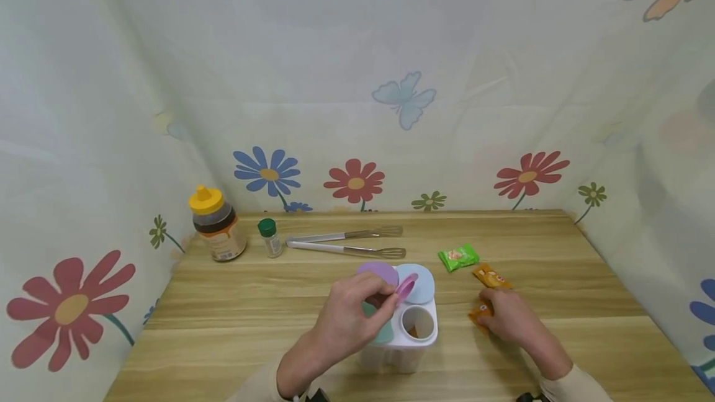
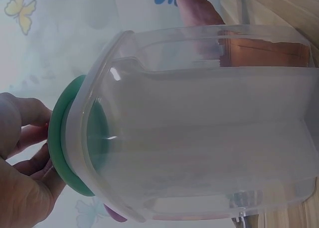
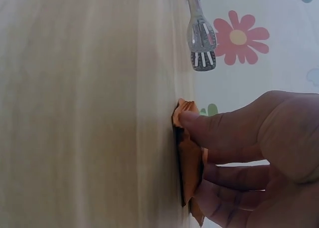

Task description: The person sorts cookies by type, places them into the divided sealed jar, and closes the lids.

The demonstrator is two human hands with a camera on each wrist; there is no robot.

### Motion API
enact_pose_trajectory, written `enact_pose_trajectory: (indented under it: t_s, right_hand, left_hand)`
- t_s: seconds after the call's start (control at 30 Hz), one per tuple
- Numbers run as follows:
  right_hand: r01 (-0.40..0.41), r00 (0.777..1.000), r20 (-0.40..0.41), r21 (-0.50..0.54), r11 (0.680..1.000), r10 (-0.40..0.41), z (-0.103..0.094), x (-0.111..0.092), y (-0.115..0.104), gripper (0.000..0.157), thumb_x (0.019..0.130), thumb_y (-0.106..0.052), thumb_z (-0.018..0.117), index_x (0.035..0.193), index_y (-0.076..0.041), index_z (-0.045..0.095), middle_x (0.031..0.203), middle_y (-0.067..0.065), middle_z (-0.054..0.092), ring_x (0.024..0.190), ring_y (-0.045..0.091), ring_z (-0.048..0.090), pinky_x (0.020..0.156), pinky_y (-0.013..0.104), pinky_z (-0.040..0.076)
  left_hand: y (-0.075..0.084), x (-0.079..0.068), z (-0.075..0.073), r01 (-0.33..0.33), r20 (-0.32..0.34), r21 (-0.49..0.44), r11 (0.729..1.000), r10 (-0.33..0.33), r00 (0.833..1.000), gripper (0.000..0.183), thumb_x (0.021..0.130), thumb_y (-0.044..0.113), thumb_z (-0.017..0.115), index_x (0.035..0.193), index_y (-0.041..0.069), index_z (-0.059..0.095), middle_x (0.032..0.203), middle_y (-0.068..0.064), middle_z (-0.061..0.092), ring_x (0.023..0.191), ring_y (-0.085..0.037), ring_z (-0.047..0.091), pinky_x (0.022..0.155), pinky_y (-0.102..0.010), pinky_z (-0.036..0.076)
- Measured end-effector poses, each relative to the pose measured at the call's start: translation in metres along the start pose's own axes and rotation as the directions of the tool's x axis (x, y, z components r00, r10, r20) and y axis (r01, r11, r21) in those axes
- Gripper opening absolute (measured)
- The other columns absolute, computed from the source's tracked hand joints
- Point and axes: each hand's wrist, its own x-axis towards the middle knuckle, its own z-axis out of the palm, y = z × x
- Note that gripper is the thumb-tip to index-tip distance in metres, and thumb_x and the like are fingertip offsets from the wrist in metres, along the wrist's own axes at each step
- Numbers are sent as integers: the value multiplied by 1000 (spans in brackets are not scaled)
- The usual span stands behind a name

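Note:
A clear four-compartment container (image 1: 404, 343) stands at the table's front middle, with purple (image 1: 377, 272), blue (image 1: 420, 283) and green (image 1: 385, 332) lids. My left hand (image 1: 357, 310) pinches the pink lid (image 1: 406, 287) and holds it tipped up. The compartment under it (image 1: 418, 322) is uncovered, with something orange at its bottom. In the left wrist view the container (image 2: 199, 123) fills the frame, its green lid (image 2: 70, 138) next to my fingers (image 2: 25, 153). My right hand (image 1: 503, 318) pinches an orange packet (image 1: 480, 314) against the table, and the right wrist view shows the packet (image 3: 188, 153) under my fingertips (image 3: 199, 125).
A second orange packet (image 1: 490, 276) and a green packet (image 1: 458, 257) lie beyond my right hand. Metal tongs (image 1: 346, 242), a small green-capped jar (image 1: 270, 237) and a yellow-capped honey bottle (image 1: 216, 223) sit at the back left. Flowered cloth walls surround the wooden table (image 1: 558, 253).

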Motion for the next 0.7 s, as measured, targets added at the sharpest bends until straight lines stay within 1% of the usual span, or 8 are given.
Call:
enact_pose_trajectory:
  t_s: [0.2,0.37,0.43,0.57,0.7]
  right_hand:
    - [3,1000,-9,8,1000,-3,2,1,2,34,67,-17,85,94,-3,69,80,4,66,70,17,57,62,38,49]
    - [-6,1000,4,28,1000,6,2,2,2,36,67,-18,85,95,-2,69,82,5,67,71,17,57,62,38,49]
    - [-13,1000,6,40,999,13,2,3,2,34,67,-18,85,93,-4,69,80,4,66,70,17,56,61,37,48]
    - [-31,999,9,68,997,30,1,3,3,27,65,-20,87,82,-11,67,74,-1,62,67,15,53,58,32,44]
    - [-37,999,8,81,996,36,0,2,3,27,64,-22,88,77,-16,64,73,-4,60,67,15,52,58,32,43]
  left_hand:
    - [-1,1,0,-7,0,-1,1000,7,1000,8,83,2,74,87,7,70,80,0,66,70,0,61,62,-10,54]
    - [-1,1,0,2,2,3,1000,-2,1000,7,83,3,74,88,7,70,80,0,66,70,0,61,62,-10,54]
    - [-1,1,0,9,4,3,1000,-9,1000,7,83,3,74,88,7,70,80,0,66,70,0,61,62,-10,54]
    - [-1,1,0,14,4,2,1000,-14,1000,8,83,3,74,88,8,70,81,0,66,70,0,61,62,-11,55]
    - [-1,1,0,14,8,3,1000,-14,1000,8,83,3,74,88,8,70,81,0,66,70,0,61,62,-10,55]
